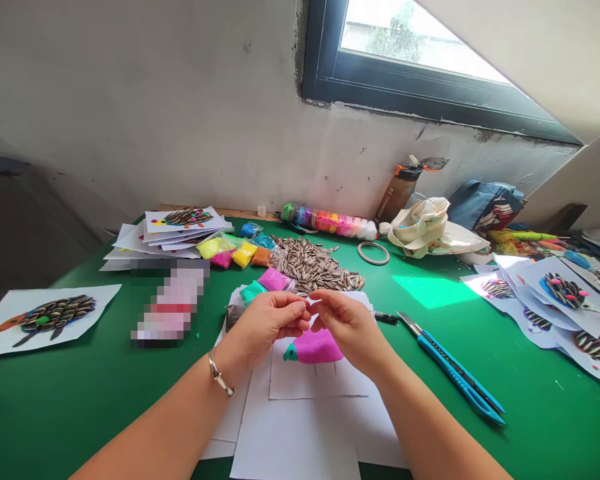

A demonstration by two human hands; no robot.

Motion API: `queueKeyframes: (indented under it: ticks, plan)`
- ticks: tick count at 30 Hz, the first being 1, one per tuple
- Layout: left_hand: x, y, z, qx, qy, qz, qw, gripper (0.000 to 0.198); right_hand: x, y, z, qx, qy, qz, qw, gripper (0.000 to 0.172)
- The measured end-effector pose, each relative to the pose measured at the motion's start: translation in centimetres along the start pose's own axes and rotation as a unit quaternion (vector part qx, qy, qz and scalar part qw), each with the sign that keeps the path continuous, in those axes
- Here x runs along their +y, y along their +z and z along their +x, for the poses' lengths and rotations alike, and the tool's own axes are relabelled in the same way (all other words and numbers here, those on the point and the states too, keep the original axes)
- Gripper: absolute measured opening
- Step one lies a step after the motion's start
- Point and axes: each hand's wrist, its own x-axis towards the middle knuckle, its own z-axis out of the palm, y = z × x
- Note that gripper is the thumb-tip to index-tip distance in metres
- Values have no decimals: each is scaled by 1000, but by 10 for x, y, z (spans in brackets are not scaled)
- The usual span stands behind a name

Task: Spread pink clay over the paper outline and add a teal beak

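Note:
My left hand (pixel 275 323) and my right hand (pixel 343 327) are raised close together over white paper, fingertips nearly meeting. Both have thumb and fingers pinched; whatever they hold, if anything, is too small to make out. Below them lies a paper sheet (pixel 300 389) with a flat magenta clay body (pixel 321 348), a teal clay head (pixel 291 352) at its left end and thin drawn legs underneath. My right hand hides part of the magenta clay. Behind the hands is a heap of striped seeds (pixel 313 263), with magenta (pixel 274 279) and teal (pixel 253 291) clay packets at its near left.
A blue utility knife (pixel 460 373) and a black pen (pixel 386 318) lie on the right. Seed pictures are stacked at the left (pixel 170 230) and right (pixel 565 300). A tape roll (pixel 373 253), brown bottle (pixel 399 192) and cloth bag (pixel 420 227) stand farther back.

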Motion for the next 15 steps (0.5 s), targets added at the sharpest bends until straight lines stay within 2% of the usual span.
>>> queueKeyframes:
  ticks: [4, 9, 15]
  plan:
    - [1, 0, 0, 18, 6, 14, 1000, 35, -4, -1, 0, 0, 15, -16, 1000, 21]
    - [4, 2, 0, 34, 13, 29, 999, 43, -8, -2, 0, 47, 12, -33, 998, 30]
    - [1, 1, 1, 21, 9, 11, 1000, 36, -5, -1, 1, 33, 12, 28, 999, 17]
